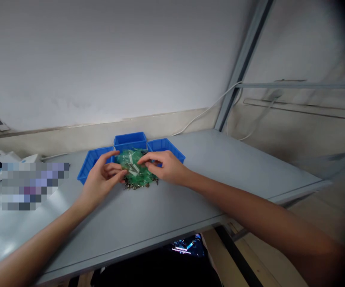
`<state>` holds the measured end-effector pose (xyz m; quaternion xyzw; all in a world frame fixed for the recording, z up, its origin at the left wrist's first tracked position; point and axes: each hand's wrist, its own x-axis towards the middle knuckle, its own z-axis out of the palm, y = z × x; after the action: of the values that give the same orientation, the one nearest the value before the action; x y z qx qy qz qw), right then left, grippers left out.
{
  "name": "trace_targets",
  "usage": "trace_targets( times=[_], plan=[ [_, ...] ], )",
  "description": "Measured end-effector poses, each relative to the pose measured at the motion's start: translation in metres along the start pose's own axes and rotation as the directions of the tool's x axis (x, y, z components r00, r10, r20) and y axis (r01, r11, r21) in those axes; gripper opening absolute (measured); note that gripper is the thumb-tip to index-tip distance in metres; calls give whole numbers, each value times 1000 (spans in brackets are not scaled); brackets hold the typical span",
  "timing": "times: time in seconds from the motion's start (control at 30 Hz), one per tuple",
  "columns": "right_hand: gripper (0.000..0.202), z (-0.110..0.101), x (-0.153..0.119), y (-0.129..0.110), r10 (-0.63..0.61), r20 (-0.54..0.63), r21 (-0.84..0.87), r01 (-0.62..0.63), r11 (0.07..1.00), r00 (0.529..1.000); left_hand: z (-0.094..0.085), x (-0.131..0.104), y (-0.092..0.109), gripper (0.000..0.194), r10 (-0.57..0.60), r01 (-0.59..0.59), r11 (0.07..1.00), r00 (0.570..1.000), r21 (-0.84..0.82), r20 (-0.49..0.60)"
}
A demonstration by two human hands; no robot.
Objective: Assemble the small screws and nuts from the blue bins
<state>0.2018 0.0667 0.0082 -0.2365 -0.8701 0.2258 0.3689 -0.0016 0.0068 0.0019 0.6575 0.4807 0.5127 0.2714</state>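
A heap of green plastic bags (127,156) lies on the table in front of the blue bins, with white strips showing among the green. Small metal pieces, like screws (136,186), spill out along its front edge. My left hand (100,175) is at the heap's left side, its index finger and thumb apart and their tips by the plastic. From the right, my right hand (168,167) reaches over the heap with thumb and index finger brought together in a pinch. What the pinch holds is too small to make out.
Three blue bins, left (84,169), back (130,139) and right (175,150), stand behind the heap. A white cable (202,115) runs along the wall to a metal post (235,83). A lit phone screen (187,245) shows below the grey table's (148,215) front edge.
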Motion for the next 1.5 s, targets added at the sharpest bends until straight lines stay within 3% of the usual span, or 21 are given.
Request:
trace_targets(
  times=[0.07,0.13,0.23,0.4,0.47,0.67,0.83,0.97,1.07,1.17,1.23,1.3,1.4,1.43,1.5],
  plan=[
    [21,1,-1,-3,-28,-30,1,28,1000,999,0,0,0,48,3,-3,999,1000,-33,-15],
    [17,2,-3,-6,-23,-64,53,27,998,998,-2,0,-1,29,14,-14,999,1000,48,10],
    [31,4,-4,-8,21,-77,137,-11,990,997,-4,-1,-2,14,32,-41,985,998,169,56],
    [11,1,0,-5,-98,-56,-27,97,995,994,-6,-1,-1,12,157,-166,939,986,301,54],
    [13,-1,1,-4,-82,-23,-30,81,996,996,-5,-1,2,11,214,-209,911,976,354,27],
    [24,-2,1,-2,29,96,80,-37,996,995,-8,-1,9,21,21,-27,987,999,158,35],
    [32,-3,4,5,101,146,72,-113,991,984,-9,-1,3,24,9,-14,982,1000,186,27],
    [24,-2,12,-1,111,155,35,-118,992,982,-4,-3,-4,22,138,-138,970,990,199,14],
    [28,1,17,-12,126,234,82,-149,985,964,-3,-5,-3,30,236,-244,937,970,250,61],
    [29,4,22,-20,192,290,207,-258,944,937,-5,-6,1,26,345,-396,814,918,424,195],
    [24,6,25,-23,234,317,372,-347,861,919,-8,-4,1,20,413,-464,744,885,481,215],
    [18,6,29,-23,249,367,526,-421,739,896,-11,1,0,18,419,-419,777,901,470,111],
    [18,5,34,-21,247,428,619,-481,621,869,-13,7,-2,24,226,-217,952,974,215,-16],
    [19,4,35,-19,252,429,601,-483,637,867,-13,8,-2,25,140,-140,985,990,98,6],
    [18,4,36,-16,275,344,496,-422,759,898,-12,9,-1,25,22,-17,998,997,-67,73]
  ],
)
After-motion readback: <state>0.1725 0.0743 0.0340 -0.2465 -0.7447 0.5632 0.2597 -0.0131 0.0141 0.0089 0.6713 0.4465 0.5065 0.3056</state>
